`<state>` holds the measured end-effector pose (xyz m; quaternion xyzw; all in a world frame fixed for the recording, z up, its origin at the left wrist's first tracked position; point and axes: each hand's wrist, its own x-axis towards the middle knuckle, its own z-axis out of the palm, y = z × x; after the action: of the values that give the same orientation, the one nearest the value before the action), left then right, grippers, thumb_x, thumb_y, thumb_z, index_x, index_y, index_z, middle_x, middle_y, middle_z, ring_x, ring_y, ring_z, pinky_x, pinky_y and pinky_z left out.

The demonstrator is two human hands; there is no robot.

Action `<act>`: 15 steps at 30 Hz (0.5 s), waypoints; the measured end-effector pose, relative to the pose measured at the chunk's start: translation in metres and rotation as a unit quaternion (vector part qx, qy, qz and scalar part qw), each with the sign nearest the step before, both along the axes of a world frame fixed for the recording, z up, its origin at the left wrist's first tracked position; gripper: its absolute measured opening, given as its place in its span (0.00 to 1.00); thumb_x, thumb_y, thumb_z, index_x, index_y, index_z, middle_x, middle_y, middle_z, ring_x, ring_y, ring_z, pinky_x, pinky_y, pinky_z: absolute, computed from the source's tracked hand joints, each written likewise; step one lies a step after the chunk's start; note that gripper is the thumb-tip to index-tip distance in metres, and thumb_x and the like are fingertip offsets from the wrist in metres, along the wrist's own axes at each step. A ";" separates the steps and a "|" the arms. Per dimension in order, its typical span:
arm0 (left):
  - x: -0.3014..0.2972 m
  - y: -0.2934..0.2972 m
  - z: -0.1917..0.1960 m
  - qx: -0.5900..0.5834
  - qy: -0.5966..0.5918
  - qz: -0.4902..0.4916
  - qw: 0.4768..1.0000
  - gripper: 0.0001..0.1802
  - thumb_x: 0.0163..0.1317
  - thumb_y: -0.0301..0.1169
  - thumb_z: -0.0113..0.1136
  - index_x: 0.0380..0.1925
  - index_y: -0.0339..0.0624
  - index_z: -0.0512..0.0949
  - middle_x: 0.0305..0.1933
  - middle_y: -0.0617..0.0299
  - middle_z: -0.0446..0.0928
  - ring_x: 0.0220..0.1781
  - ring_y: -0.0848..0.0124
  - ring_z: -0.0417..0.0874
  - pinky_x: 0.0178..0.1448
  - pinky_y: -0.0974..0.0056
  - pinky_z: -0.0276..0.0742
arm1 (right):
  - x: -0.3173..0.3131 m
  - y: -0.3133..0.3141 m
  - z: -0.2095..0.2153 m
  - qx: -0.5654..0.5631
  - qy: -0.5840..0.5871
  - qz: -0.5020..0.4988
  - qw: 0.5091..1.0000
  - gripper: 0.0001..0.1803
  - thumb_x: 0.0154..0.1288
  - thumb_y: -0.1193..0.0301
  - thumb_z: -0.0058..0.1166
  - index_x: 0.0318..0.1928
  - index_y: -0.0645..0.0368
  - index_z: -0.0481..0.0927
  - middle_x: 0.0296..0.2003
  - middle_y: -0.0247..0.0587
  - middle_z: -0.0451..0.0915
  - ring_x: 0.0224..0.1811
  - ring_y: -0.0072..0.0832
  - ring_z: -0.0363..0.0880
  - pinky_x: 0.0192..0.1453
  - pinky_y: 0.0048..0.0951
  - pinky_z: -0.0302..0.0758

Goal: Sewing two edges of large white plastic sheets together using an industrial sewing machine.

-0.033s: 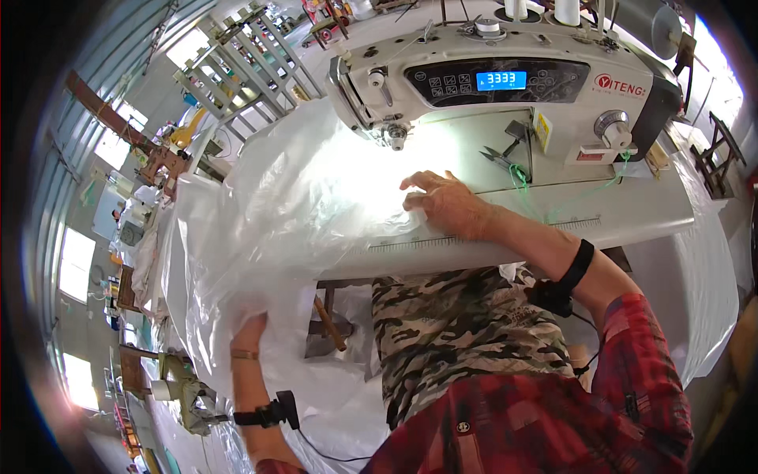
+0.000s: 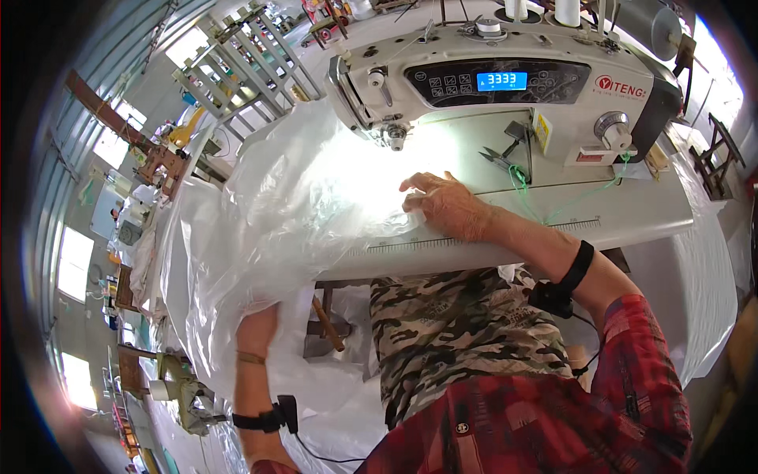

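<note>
A large sheet of clear plastic film (image 2: 260, 213) spreads over the left of the white sewing machine table and hangs down its front left side. My right hand (image 2: 450, 207) rests at the film's right edge, in front of the sewing machine's needle area (image 2: 395, 138). Its fingers are apart and slightly bent, touching the film and the table. Lower left, below the table edge, my left hand (image 2: 259, 328) is at the hanging film, its fingers hidden by the folds. The sewing machine (image 2: 505, 79) has a lit blue display, and its lamp glares white on the film.
Black snips (image 2: 497, 158) and green thread (image 2: 521, 182) lie on the table right of my right hand. Thread cones (image 2: 567, 12) stand above the machine. A metal rack (image 2: 245, 71) is behind, at the left. A wooden stick (image 2: 328, 324) shows below the table.
My left hand has moved a little up and to the right, shifting the hanging film's folds. My right hand stays almost where it was.
</note>
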<state>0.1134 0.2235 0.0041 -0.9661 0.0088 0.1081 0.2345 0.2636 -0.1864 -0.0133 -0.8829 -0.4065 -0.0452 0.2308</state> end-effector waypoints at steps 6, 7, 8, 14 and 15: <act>0.012 -0.219 0.018 -0.398 -0.003 -0.326 0.858 0.10 0.65 0.31 0.55 0.44 0.41 0.79 0.33 0.49 0.80 0.31 0.50 0.82 0.35 0.52 0.78 | 0.001 -0.002 -0.008 -0.006 -0.009 -0.005 1.000 0.15 0.63 0.75 0.51 0.50 0.54 0.81 0.63 0.40 0.69 0.69 0.38 0.66 0.71 0.68 0.60; 0.025 -0.234 0.016 -0.391 -0.098 -0.294 0.867 0.13 0.65 0.29 0.54 0.48 0.38 0.77 0.38 0.46 0.81 0.35 0.48 0.83 0.39 0.52 0.79 | 0.003 -0.001 -0.008 -0.001 -0.010 -0.002 1.000 0.15 0.63 0.74 0.51 0.50 0.53 0.81 0.62 0.40 0.70 0.69 0.38 0.66 0.71 0.67 0.61; 0.047 -0.241 0.010 -0.428 -0.189 -0.310 0.828 0.16 0.65 0.27 0.53 0.52 0.36 0.75 0.43 0.43 0.80 0.41 0.48 0.82 0.44 0.52 0.79 | 0.003 -0.001 -0.011 -0.005 -0.011 0.005 1.000 0.15 0.63 0.74 0.51 0.50 0.53 0.81 0.62 0.40 0.70 0.69 0.38 0.66 0.71 0.67 0.61; 0.104 -0.188 -0.032 -0.446 -0.275 -0.146 0.839 0.12 0.66 0.27 0.55 0.45 0.32 0.80 0.53 0.45 0.80 0.57 0.51 0.80 0.62 0.54 0.74 | 0.002 -0.003 -0.006 0.036 -0.022 0.018 0.999 0.13 0.61 0.76 0.53 0.45 0.50 0.84 0.61 0.35 0.71 0.67 0.35 0.68 0.71 0.60 0.64; 0.105 -0.184 -0.033 -0.448 -0.278 -0.141 0.838 0.12 0.66 0.27 0.55 0.45 0.32 0.80 0.53 0.45 0.80 0.57 0.51 0.80 0.62 0.54 0.74 | 0.003 -0.005 -0.007 0.050 -0.034 0.027 0.998 0.16 0.58 0.79 0.54 0.45 0.50 0.84 0.60 0.34 0.73 0.65 0.34 0.70 0.68 0.52 0.65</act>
<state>0.2187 0.0392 -0.0286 -0.9432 0.1267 -0.2155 -0.2189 0.2664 -0.1916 -0.0204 -0.8567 -0.4353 -0.0886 0.2620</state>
